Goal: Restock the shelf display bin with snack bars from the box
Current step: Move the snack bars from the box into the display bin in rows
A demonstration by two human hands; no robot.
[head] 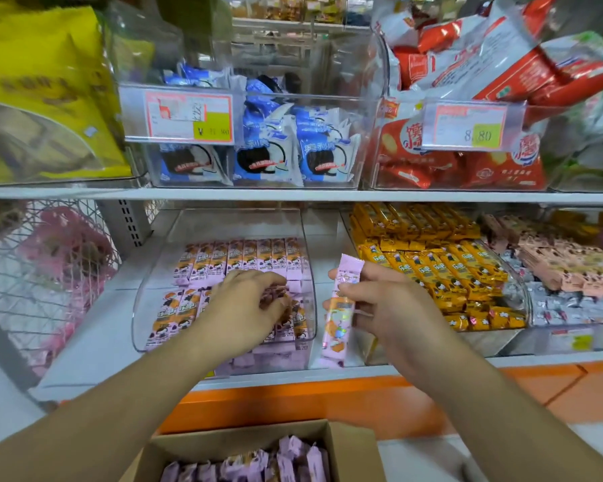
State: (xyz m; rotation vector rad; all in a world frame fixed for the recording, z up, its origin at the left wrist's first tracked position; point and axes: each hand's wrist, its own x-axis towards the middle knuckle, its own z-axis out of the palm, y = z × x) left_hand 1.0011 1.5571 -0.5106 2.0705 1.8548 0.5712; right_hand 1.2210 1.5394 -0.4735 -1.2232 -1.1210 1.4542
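**Shelf restock: lower-shelf bin partly filled, one bar held outside it**

A clear display bin [147,304] is seen on the lower shelf [94,346], holding purple-wrapped snack bars [244,255] laid in rows, one row at the back and one nearer the front. The left hand [248,304] is placed inside the bin over the front row, palm down, with the fingers curled onto the bars beneath them; its grip is narrow, and whether a bar is actually clasped cannot be told, since the fingertips are hidden among the wrappers.

The right hand [373,300] is held just to the right of the bin's side wall. A single purple bar [338,307] is pinched upright between its thumb and fingers, the lower end hanging close to the shelf front.

An open cardboard box [349,450] is observed at the bottom of the view, below the shelf edge, with more purple bars [258,464] packed inside.

To the right of the bin, a neighbouring bin of yellow bars [439,266] is recorded, and pink-wrapped items [564,266] beyond it. On the upper shelf, blue-and-white packets [265,158] and red packets [460,168] are noted behind price labels [185,116].
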